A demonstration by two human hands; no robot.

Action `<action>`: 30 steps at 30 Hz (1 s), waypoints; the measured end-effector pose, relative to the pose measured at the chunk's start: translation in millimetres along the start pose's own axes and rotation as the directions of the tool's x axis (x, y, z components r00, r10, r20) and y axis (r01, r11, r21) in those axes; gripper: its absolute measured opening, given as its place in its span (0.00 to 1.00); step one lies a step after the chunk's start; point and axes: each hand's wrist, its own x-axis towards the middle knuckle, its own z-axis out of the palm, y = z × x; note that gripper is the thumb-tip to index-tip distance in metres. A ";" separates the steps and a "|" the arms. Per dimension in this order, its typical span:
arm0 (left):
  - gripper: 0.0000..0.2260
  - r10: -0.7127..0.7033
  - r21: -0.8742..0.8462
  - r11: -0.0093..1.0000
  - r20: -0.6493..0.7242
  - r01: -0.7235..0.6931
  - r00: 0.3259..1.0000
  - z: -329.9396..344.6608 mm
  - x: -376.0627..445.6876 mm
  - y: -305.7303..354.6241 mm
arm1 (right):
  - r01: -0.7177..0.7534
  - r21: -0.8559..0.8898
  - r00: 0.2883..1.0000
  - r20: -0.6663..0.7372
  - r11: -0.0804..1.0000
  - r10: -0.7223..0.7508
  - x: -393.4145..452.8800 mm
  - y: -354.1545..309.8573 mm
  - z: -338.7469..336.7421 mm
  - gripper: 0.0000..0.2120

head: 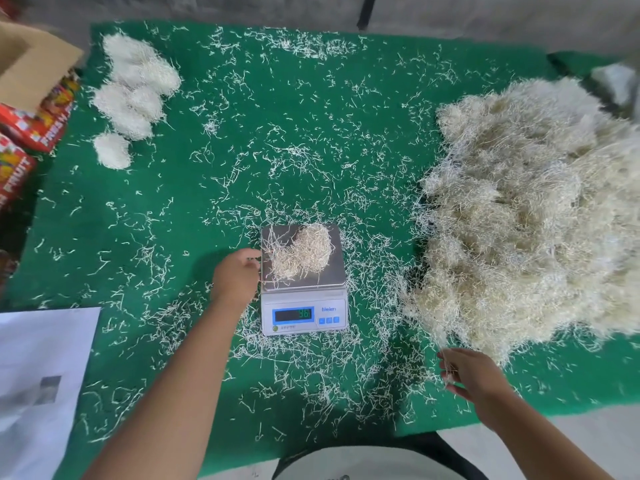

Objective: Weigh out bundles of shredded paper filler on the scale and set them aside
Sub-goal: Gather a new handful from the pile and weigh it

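A green mat [311,98] covers the table, with grey floor [242,8] beyond and cardboard boxes [31,98] at left.

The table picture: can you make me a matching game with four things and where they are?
Things:
1. scale
2. big pile of shredded paper
3. weighed bundles
4. cardboard box

Places:
A. far left part of the green mat
B. right side of the mat
C. off the mat, at the top left corner of the picture
D. middle of the mat, near the person, with a small bundle on its tray

Pairs: 1-D, 2-B, 3-A, 4-C
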 end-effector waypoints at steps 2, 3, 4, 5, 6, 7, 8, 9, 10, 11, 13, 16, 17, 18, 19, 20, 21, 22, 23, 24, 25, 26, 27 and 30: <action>0.13 -0.006 -0.023 1.000 -0.061 0.005 0.998 -7.9 -12.9 -7.0 | 0.028 -0.015 0.999 0.030 1.000 -0.027 -3.7 -3.4 2.0 0.08; 0.11 -0.021 -0.032 0.999 -0.073 0.019 0.997 -10.8 -21.6 -10.5 | 0.045 -0.027 0.998 0.047 0.999 -0.044 -5.7 -5.4 3.3 0.09; 0.09 -0.040 -0.044 0.998 -0.051 0.038 0.998 -11.1 -31.4 -14.4 | 0.065 -0.042 0.996 0.063 0.997 -0.062 -7.9 -7.5 4.9 0.09; 0.07 -0.074 -0.072 0.995 0.012 0.074 0.997 -8.2 -43.2 -17.5 | 0.089 -0.061 0.993 0.082 0.994 -0.084 -10.5 -9.6 6.9 0.10; 0.06 -0.124 -0.113 0.984 0.117 0.137 0.985 -1.7 -56.7 -18.9 | 0.118 -0.082 0.988 0.106 0.990 -0.109 -13.4 -11.7 9.4 0.10; 0.06 -0.176 -0.144 0.966 0.253 0.217 0.952 7.6 -72.3 -17.2 | 0.152 -0.109 0.981 0.134 0.982 -0.137 -16.9 -13.4 12.5 0.11; 0.08 -0.206 -0.149 0.948 0.391 0.283 0.897 20.0 -88.3 -13.0 | 0.190 -0.141 0.972 0.168 0.972 -0.166 -20.8 -15.1 16.4 0.11; 0.11 -0.212 -0.135 0.937 0.513 0.322 0.832 35.5 -103.2 -7.0 | 0.231 -0.178 0.959 0.209 0.956 -0.193 -25.6 -16.8 20.9 0.12; 0.15 -0.202 -0.114 0.934 0.612 0.338 0.765 53.5 -115.5 -0.8 | 0.275 -0.223 0.941 0.260 0.935 -0.214 -30.8 -18.2 26.1 0.13; 0.17 -0.183 -0.094 0.937 0.688 0.337 0.702 72.6 -126.7 7.5 | 0.318 -0.270 0.921 0.315 0.909 -0.229 -36.7 -19.6 31.9 0.14; 0.22 -0.152 -0.059 0.949 0.776 0.311 0.611 110.9 -141.9 26.5 | 0.393 -0.334 0.880 0.405 0.857 -0.246 -47.7 -21.2 44.3 0.15; 0.21 -0.135 -0.064 0.951 0.793 0.303 0.594 149.1 -151.6 49.8 | 0.443 -0.330 0.849 0.453 0.834 -0.271 -56.8 -20.4 56.5 0.13; 0.19 -0.125 -0.063 0.959 0.780 0.275 0.613 157.2 -152.2 52.2 | 0.441 -0.332 0.851 0.451 0.833 -0.271 -58.0 -20.2 56.3 0.12; 0.18 -0.116 -0.048 0.970 0.767 0.237 0.632 163.1 -152.4 52.6 | 0.434 -0.334 0.855 0.445 0.837 -0.266 -58.0 -19.6 53.6 0.12; 0.17 -0.109 -0.032 0.979 0.757 0.203 0.644 166.4 -152.8 51.2 | 0.422 -0.331 0.861 0.438 0.844 -0.258 -57.2 -18.9 49.4 0.12; 0.16 -0.101 -0.021 0.984 0.750 0.175 0.653 168.1 -153.4 49.4 | 0.405 -0.329 0.868 0.430 0.853 -0.247 -55.5 -17.7 43.9 0.12; 0.16 -0.089 -0.011 0.989 0.741 0.145 0.666 169.1 -154.5 47.1 | 0.386 -0.331 0.876 0.423 0.861 -0.230 -53.5 -16.7 38.3 0.12; 0.16 -0.073 -0.005 0.994 0.727 0.112 0.683 170.0 -155.9 44.3 | 0.369 -0.336 0.883 0.418 0.867 -0.214 -51.5 -15.2 32.9 0.12; 0.15 -0.056 0.001 0.997 0.711 0.078 0.701 170.8 -158.3 41.9 | 0.356 -0.345 0.887 0.416 0.869 -0.199 -49.4 -14.4 28.6 0.13; 0.14 -0.043 0.008 0.999 0.699 0.052 0.714 171.8 -160.9 39.8 | 0.346 -0.351 0.889 0.419 0.870 -0.185 -47.6 -14.0 25.6 0.13; 0.14 -0.037 0.013 0.999 0.688 0.039 0.724 173.5 -164.1 37.7 | 0.340 -0.357 0.888 0.426 0.870 -0.173 -46.3 -14.2 23.8 0.13; 0.14 -0.038 0.015 0.999 0.678 0.038 0.734 175.4 -167.2 35.6 | 0.337 -0.364 0.886 0.433 0.868 -0.162 -44.9 -14.9 23.4 0.12; 0.15 -0.046 0.015 0.999 0.662 0.048 0.748 177.1 -170.3 33.6 | 0.337 -0.371 0.883 0.444 0.865 -0.154 -44.3 -16.5 23.8 0.12; 0.14 -0.072 0.004 0.996 0.587 0.086 0.806 178.2 -175.0 27.3 | 0.384 -0.429 0.846 0.518 0.818 -0.126 -44.6 -23.8 28.6 0.10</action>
